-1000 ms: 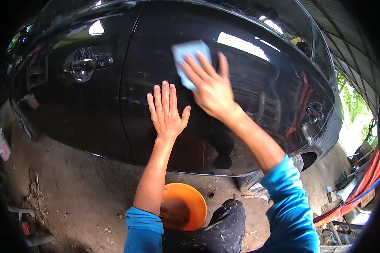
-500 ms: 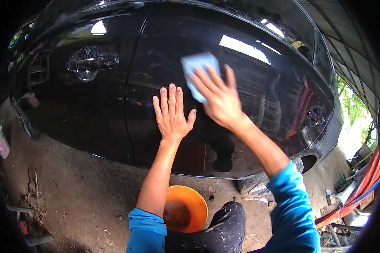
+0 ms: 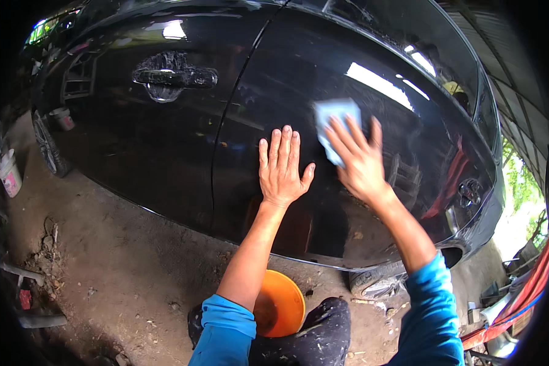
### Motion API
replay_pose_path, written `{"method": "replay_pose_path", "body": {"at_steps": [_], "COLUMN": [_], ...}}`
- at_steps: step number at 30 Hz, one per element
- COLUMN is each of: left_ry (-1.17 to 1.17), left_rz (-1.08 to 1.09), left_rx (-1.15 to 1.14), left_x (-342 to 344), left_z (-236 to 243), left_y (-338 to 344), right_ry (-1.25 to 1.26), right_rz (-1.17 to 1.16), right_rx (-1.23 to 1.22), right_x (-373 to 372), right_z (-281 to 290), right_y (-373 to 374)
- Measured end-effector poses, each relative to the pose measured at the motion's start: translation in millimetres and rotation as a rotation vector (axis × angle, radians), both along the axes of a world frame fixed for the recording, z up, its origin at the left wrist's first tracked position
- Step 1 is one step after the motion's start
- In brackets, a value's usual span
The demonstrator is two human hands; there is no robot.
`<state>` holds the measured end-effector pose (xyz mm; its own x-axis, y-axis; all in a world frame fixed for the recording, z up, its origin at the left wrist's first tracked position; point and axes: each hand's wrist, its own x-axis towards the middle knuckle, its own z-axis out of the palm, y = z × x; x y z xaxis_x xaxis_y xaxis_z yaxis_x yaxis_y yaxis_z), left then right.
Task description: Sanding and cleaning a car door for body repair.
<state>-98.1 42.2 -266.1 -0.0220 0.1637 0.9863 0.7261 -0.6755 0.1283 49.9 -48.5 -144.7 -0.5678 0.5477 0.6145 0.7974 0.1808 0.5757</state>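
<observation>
My left hand (image 3: 282, 169) lies flat on the glossy black car door (image 3: 262, 104), fingers stretched out and thumb apart, holding nothing. To its right, my right hand (image 3: 361, 155) has a light blue cloth (image 3: 338, 110) pressed under its fingers against the same door panel. Motion blurs the fingertips and the cloth a little. The cloth is flat, and part of it is hidden by the hand. Left of my hands, a door seam (image 3: 224, 119) runs down the car. Beyond it sits a door handle (image 3: 175, 77) with whitish smears around it.
Below my left forearm stands an orange bucket (image 3: 290, 305) with brownish contents, close to my knee (image 3: 323, 323). A wheel (image 3: 378, 283) shows under the car. Far left is a whitish bucket (image 3: 9, 174). Red-orange fabric (image 3: 524, 299) hangs at the right over clutter.
The whole view has shifted, so the car appears further right. My right hand has slid the cloth slightly right and down across the door. My left hand stays about where it was.
</observation>
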Motion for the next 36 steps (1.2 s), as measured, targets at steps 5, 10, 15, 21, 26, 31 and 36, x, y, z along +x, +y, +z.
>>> {"method": "replay_pose_path", "body": {"at_steps": [5, 10, 15, 21, 26, 31, 36], "left_ry": [-0.011, -0.010, -0.012, 0.009, -0.003, -0.009, -0.002], "left_rz": [-0.001, -0.036, -0.002, -0.049, -0.007, 0.006, -0.004], "left_rx": [0.001, 0.018, 0.020, 0.013, 0.014, -0.007, 0.013], "left_x": [9.9, 11.3, 11.7, 18.9, 6.9, 15.9, 19.7], "left_z": [3.2, -0.7, 6.2, 4.5, 1.4, 6.1, 3.7], "left_y": [-3.7, 1.3, -7.0, -1.9, -4.2, -7.1, -3.5], "right_ry": [0.039, -0.060, 0.041, 0.009, 0.258, 0.311, 0.191], "right_rz": [0.060, 0.190, -0.100, 0.195, 0.110, -0.067, 0.114], "right_rx": [0.174, 0.331, 0.221, 0.408, 0.335, 0.508, 0.369], "right_x": [-30.8, -87.9, 11.4, -75.0, 59.7, 24.1, -12.2], "right_z": [54.7, 118.9, 68.5, 131.2, 134.2, 128.6, 139.0], "right_y": [34.8, 107.2, 32.6, 116.1, 49.0, 79.1, 94.9]}}
